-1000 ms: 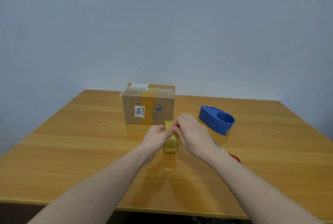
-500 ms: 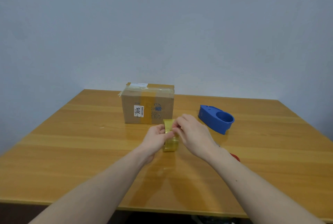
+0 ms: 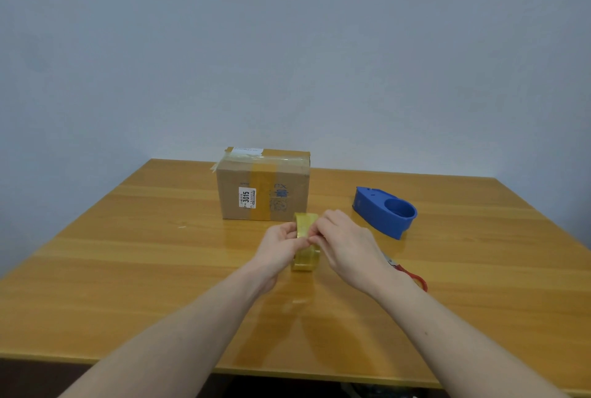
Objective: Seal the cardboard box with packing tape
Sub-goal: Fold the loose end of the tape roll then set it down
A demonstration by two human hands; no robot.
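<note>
A brown cardboard box point(image 3: 263, 184) stands on the far middle of the wooden worktop point(image 3: 128, 269), close to the pale wall. Its front face carries a broad vertical band of yellowish tape down the middle, a small white label with the number 3015 left of that band, and faint blue print to the right. Clear tape runs along its top edge, with a loose corner sticking out at the upper left, and a white label lies on the top face.

In front of the box, nearer the person, both hands meet on a roll of yellowish translucent packing tape point(image 3: 306, 245), held on edge just above the worktop. The left hand point(image 3: 278, 244) has its fingers curled round the roll's left side. The right hand point(image 3: 347, 247) pinches at the roll's outer surface with thumb and fingertips; whether a free end is lifted cannot be told.

To the right, well apart from the box, a blue tape dispenser point(image 3: 385, 210) lies on the worktop. Red-handled scissors point(image 3: 415, 279) show partly behind the right wrist.
</note>
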